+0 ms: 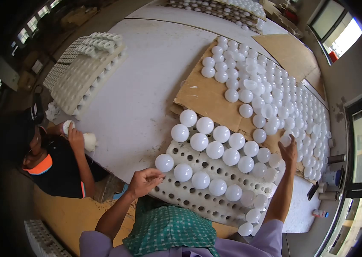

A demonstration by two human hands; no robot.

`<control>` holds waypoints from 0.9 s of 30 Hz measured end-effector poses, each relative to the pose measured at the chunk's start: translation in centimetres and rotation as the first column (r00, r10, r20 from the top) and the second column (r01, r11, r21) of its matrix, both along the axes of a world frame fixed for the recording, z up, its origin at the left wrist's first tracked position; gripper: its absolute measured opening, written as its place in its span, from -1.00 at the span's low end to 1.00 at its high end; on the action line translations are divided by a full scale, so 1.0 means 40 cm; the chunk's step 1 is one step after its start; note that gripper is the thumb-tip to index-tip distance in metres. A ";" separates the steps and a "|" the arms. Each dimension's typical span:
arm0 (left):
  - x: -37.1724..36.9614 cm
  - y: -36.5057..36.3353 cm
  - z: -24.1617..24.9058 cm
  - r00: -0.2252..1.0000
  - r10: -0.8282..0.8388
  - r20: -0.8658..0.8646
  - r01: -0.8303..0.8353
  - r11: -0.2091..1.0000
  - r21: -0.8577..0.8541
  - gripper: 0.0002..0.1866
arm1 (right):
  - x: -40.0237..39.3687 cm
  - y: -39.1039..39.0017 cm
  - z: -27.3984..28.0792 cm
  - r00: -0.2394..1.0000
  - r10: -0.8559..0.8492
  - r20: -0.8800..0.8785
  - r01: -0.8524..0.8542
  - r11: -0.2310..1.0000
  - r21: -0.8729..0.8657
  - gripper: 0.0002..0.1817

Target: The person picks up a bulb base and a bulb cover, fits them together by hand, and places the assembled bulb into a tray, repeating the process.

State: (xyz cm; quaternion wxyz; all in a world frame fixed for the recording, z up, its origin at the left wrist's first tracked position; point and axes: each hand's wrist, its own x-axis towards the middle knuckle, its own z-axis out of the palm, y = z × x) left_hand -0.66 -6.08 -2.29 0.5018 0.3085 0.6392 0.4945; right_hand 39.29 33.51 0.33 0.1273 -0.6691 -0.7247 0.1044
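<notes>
My left hand (146, 182) is at the left edge of a white foam tray (189, 203) full of holes, its fingers loosely extended just below a white globe-shaped bulb cover (164, 162). Whether the fingertips touch that cover is hard to tell. Over at the right, my right hand (289, 150) has its fingers around another white bulb cover (286, 140) at the edge of the crowded group on the cardboard. Rows of glossy bulb covers (217, 187) sit in the tray, with bare holes showing between the rows.
A cardboard sheet (206, 96) holds many loose covers, some tipped with open rims showing. Stacked white trays (87, 70) stand at the table's left. A co-worker (57, 158) at the left handles a white round piece. A phone (313, 191) and small bottle (320, 213) lie at right.
</notes>
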 end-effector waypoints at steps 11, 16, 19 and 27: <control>-0.073 -0.049 -0.239 0.854 0.506 -0.122 -0.506 0.862 0.036 -0.80 | -0.043 -0.550 -0.004 0.135 -0.124 -0.983 -0.300 0.941 -0.160 0.09; -0.015 -0.080 -0.339 0.933 0.283 -0.221 -0.318 0.937 -0.143 -0.77 | -0.115 -0.678 -0.014 0.154 -0.155 -0.976 -0.394 0.896 -0.205 0.11; 0.006 -0.090 -0.361 0.949 0.233 -0.214 -0.260 0.959 -0.108 -0.74 | -0.145 -0.707 -0.034 0.206 -0.101 -0.973 -0.456 0.870 -0.186 0.12; 0.023 -0.103 -0.348 0.922 0.232 -0.309 -0.279 0.953 -0.117 -0.66 | -0.228 -0.771 -0.058 0.342 0.079 -0.936 -0.702 0.684 -0.199 -0.18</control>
